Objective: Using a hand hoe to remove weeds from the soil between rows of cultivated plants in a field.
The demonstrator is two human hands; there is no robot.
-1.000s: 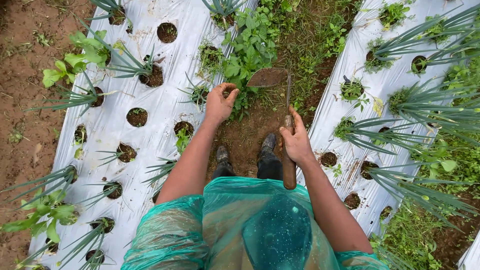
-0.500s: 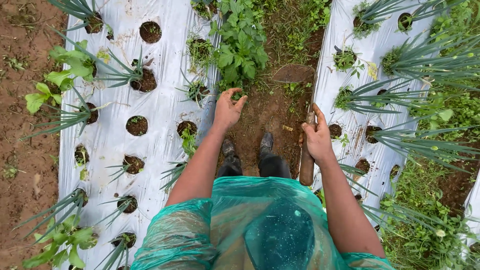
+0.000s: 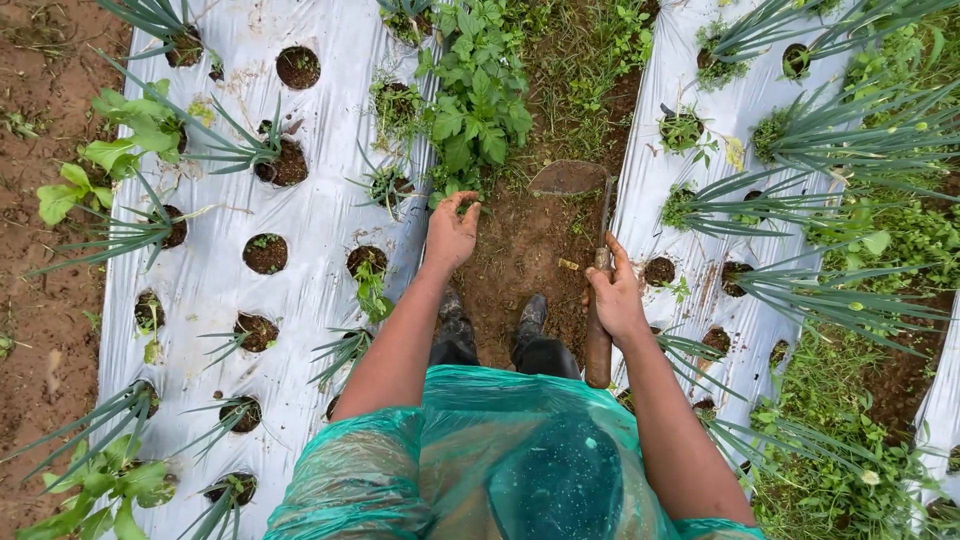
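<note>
The hoe (image 3: 597, 300) has its flat blade part-sunk in crumbly soil between the plastic sheets (image 3: 320, 220); the right hand (image 3: 616, 296) clenches its wooden handle. The left hand (image 3: 450, 232) hangs released, fingers curled, near leafy weeds (image 3: 478, 110).

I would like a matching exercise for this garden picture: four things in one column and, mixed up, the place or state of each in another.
Things:
1. left hand
2. right hand
3. hoe blade
4. plastic sheet

Places or states:
A. flat on the soil path, near the weeds
B. gripping a wooden handle
C. silver, full of round planting holes
D. empty, fingers curled, reaching toward the leafy weeds

Pairs: 1-D, 2-B, 3-A, 4-C
</note>
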